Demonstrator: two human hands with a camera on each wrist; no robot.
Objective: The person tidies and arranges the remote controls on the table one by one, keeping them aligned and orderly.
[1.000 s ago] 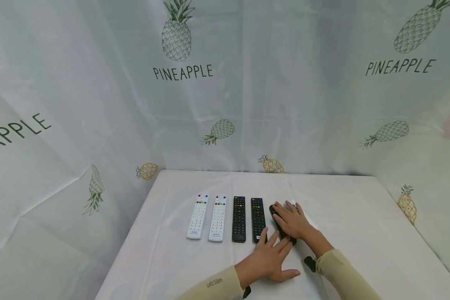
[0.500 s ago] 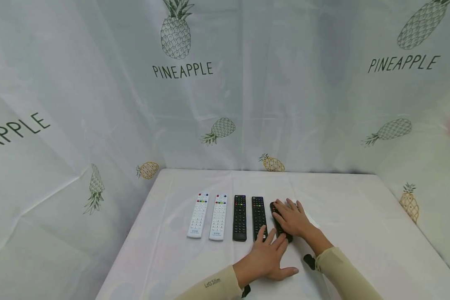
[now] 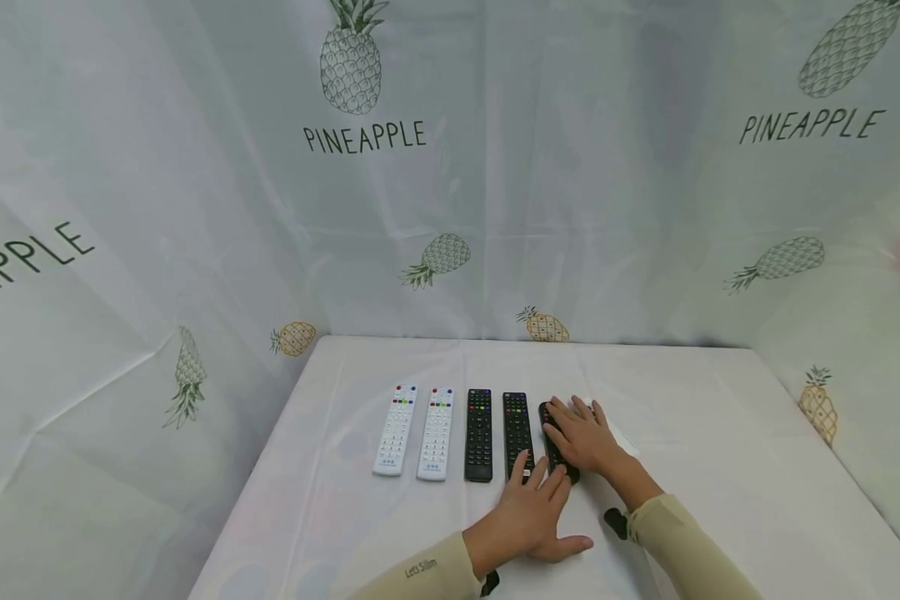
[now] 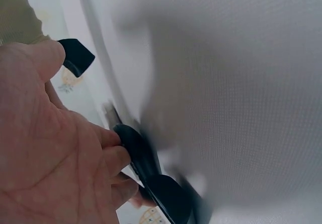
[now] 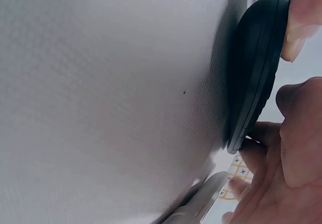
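Observation:
Two white remote controls [image 3: 395, 431] and two black remote controls [image 3: 478, 435] lie in a row on the table. At the row's right end lies a third black remote control [image 3: 562, 454], slightly slanted, partly covered by my hands. My right hand [image 3: 587, 439] rests over its far part with fingers spread; in the right wrist view those fingers are at its far end and edge. My left hand [image 3: 528, 517] is palm down with extended fingers, its fingertips at the near ends of the two rightmost black remotes. A white remote [image 5: 204, 199] shows low in the right wrist view.
A white cloth covers the table [image 3: 682, 392], whose far edge meets a hanging curtain [image 3: 615, 208] printed with pineapples. Dark wrist-worn pieces [image 3: 616, 523] sit below both wrists.
The near end of the rightmost black remote has swung a little left, so it lies straighter beside its neighbour. My left hand has shifted slightly left; my right hand has hardly moved.

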